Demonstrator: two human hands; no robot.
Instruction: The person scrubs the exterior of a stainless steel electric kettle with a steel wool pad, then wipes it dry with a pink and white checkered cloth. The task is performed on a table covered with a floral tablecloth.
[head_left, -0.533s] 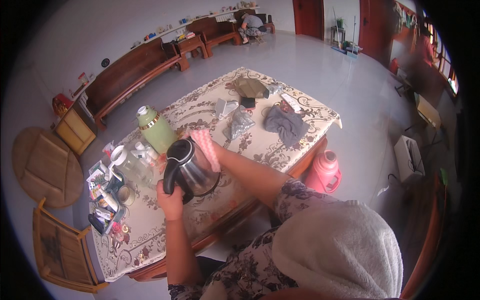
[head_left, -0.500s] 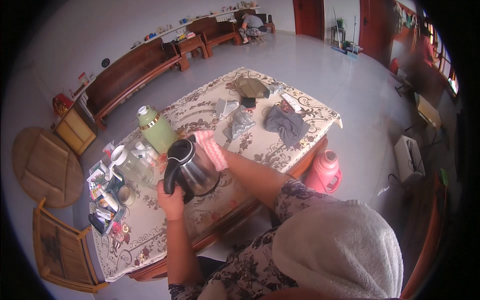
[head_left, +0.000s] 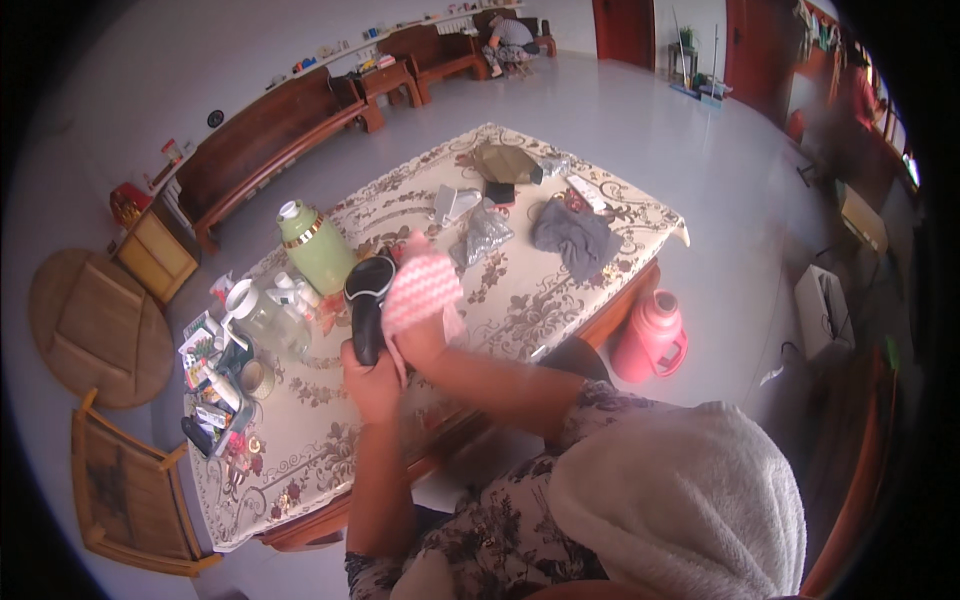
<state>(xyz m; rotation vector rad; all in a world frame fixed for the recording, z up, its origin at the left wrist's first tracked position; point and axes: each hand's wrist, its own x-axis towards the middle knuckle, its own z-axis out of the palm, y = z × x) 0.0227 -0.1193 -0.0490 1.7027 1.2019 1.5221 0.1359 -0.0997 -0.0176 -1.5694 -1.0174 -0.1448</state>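
My left hand (head_left: 372, 384) is closed round the black handle of an electric kettle (head_left: 367, 322), with the lid end pointing away from me. Against the kettle's right side, my right hand (head_left: 419, 340) presses a pink-and-white striped cloth (head_left: 424, 288) that covers most of its fingers. Cloth and hand hide nearly all of the kettle's body. Just beyond the kettle stands a green thermos flask (head_left: 318, 252). Left of it is a clear plastic jug (head_left: 275, 325) with a white top.
A patterned tablecloth (head_left: 520, 300) covers the table. Grey cloth (head_left: 577, 236), a clear plastic bag (head_left: 484, 238) and a brown pouch (head_left: 505, 164) lie toward the far right. Bottles crowd a tray (head_left: 237, 425) at left. A pink thermos (head_left: 652, 338) stands on the floor. Another person (head_left: 510, 40) sits far off.
The kettle has turned and tipped, so its shiny body is now mostly hidden. My left hand has shifted right with the handle, and the cloth has come nearer over the kettle's side.
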